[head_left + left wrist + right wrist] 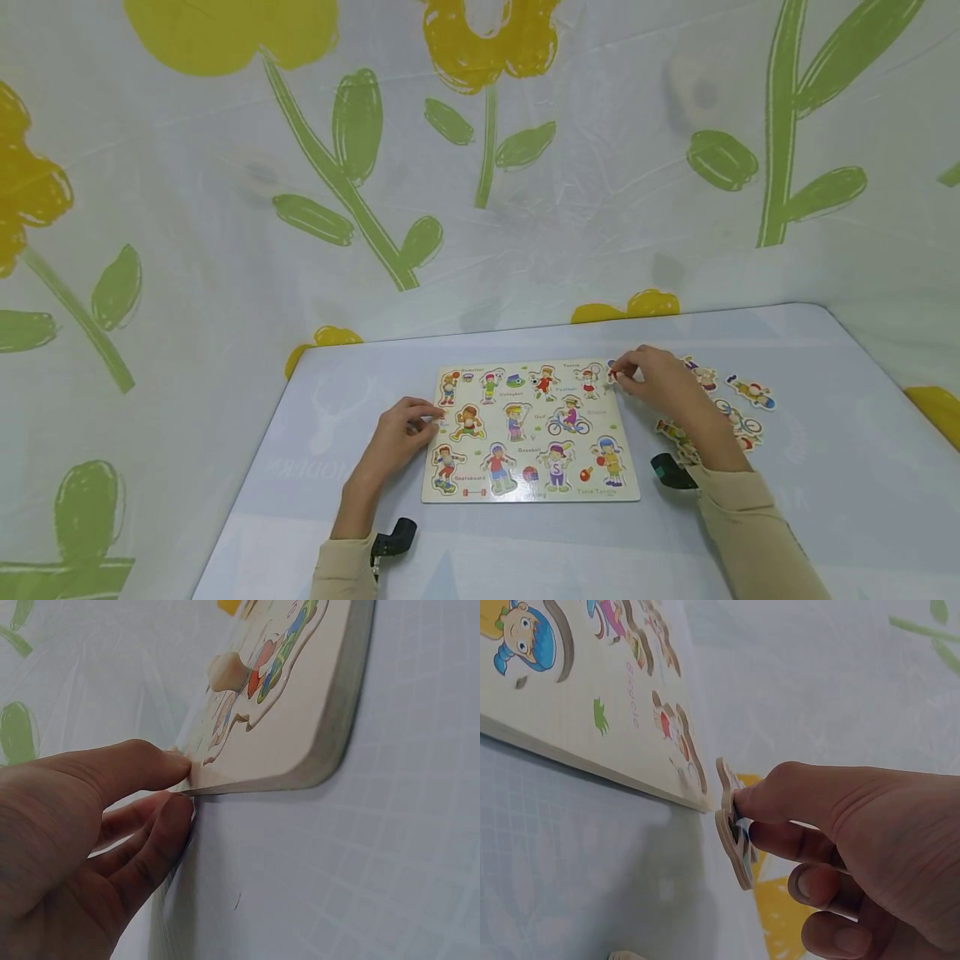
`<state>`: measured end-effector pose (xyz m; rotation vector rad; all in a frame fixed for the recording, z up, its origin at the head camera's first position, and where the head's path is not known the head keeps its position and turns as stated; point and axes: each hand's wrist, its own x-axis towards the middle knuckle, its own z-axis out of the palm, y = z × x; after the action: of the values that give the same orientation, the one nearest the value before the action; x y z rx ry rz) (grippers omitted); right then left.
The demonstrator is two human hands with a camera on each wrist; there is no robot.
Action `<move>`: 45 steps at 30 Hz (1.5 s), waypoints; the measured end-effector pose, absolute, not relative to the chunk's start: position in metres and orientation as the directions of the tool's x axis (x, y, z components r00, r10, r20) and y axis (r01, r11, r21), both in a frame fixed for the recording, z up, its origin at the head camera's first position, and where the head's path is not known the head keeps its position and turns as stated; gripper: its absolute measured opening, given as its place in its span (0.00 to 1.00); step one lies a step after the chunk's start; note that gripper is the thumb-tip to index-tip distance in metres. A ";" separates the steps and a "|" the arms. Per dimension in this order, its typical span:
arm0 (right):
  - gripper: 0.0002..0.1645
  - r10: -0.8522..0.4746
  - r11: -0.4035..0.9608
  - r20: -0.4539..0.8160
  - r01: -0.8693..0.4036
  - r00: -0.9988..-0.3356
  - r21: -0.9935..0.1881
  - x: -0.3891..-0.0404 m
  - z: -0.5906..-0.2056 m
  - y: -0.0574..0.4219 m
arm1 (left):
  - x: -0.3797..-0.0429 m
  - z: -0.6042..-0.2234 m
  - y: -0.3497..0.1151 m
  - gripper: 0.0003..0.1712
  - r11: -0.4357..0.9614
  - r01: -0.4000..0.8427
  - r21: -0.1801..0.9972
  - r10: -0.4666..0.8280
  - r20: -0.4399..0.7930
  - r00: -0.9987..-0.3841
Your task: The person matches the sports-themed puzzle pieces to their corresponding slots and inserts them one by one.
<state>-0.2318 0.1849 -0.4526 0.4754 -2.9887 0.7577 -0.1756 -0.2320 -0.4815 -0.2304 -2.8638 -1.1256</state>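
Observation:
A wooden puzzle board (630,495) with sports figures and printed words lies flat on the table. At its left edge my left hand (399,435) pinches the board, thumb on top and fingers against the side; the left wrist view shows a round wooden knob (229,673) on a figure near that corner. Just beyond the board's upper right corner, my right hand (662,385) holds a thin wooden puzzle piece (739,859) between thumb and fingers. In the right wrist view this piece is turned edge-on and raised off the table, its picture mostly hidden.
Several loose puzzle pieces (752,392) lie right of the board, some overlapping and partly behind my right forearm. Black wrist cameras (396,537) jut from both sleeves. A curtain (585,225) printed with yellow flowers hangs behind the pale table (510,550).

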 end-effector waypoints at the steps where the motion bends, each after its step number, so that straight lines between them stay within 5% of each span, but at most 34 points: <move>1: 0.10 -0.289 0.835 0.093 -0.298 -0.953 -0.463 -0.232 -0.452 0.184 | -0.176 -0.481 -0.232 0.12 0.723 0.160 0.672 0.118 0.108 -0.987; 45: 0.08 -0.357 0.841 0.068 -0.352 -0.932 -0.411 -0.218 -0.446 0.140 | -0.175 -0.480 -0.232 0.11 0.724 0.150 0.673 0.114 0.098 -0.989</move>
<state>-0.2182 0.1400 -0.4460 0.5823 -3.0247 0.6719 -0.1748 -0.2319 -0.4802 -0.2198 -2.8704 -1.1268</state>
